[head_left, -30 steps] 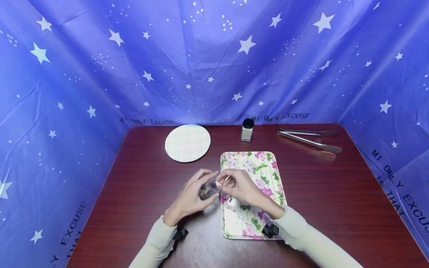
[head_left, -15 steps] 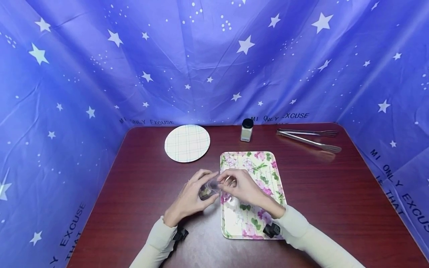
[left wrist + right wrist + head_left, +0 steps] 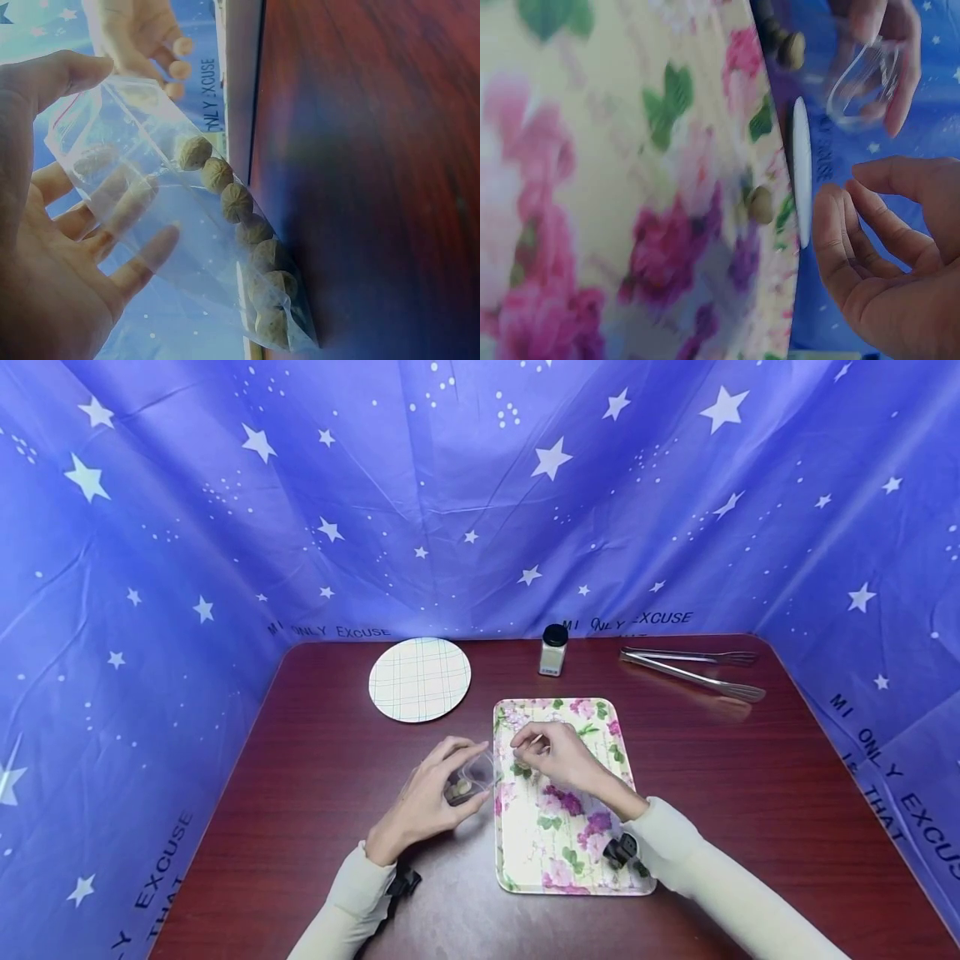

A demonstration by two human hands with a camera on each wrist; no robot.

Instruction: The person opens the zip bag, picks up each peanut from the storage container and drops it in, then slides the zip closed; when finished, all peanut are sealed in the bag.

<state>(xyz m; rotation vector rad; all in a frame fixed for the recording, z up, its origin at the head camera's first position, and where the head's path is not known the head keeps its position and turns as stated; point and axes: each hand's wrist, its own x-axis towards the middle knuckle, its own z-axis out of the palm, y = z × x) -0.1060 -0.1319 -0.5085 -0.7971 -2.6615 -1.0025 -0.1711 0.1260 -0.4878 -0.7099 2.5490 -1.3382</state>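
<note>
My left hand [image 3: 427, 797] holds a clear plastic zip bag [image 3: 161, 191] by its mouth end, the thumb on one edge and the fingers behind the film. Several round, ridged brown nuts [image 3: 237, 202] lie in a row along the bag's lower side. To the right, above the floral tray [image 3: 525, 864], is my right hand [image 3: 562, 756]. Its fingers are loosely bent, and the right wrist view shows a gap between thumb and forefinger with nothing in it. One nut [image 3: 760, 206], slightly blurred, appears against the tray below that hand; whether it touches the surface I cannot tell.
A white plate [image 3: 420, 681] with thin grid lines lies at the back left of the dark red table [image 3: 300, 768]. Behind the tray stands a jar [image 3: 552, 656] with a black lid. Metal tongs [image 3: 690, 675] lie at the back right. A starry blue cloth [image 3: 450, 510] surrounds the table.
My right hand has left the bag's mouth and moved right and slightly back over the tray, its fingers loosening. The left hand and bag have stayed in place.
</note>
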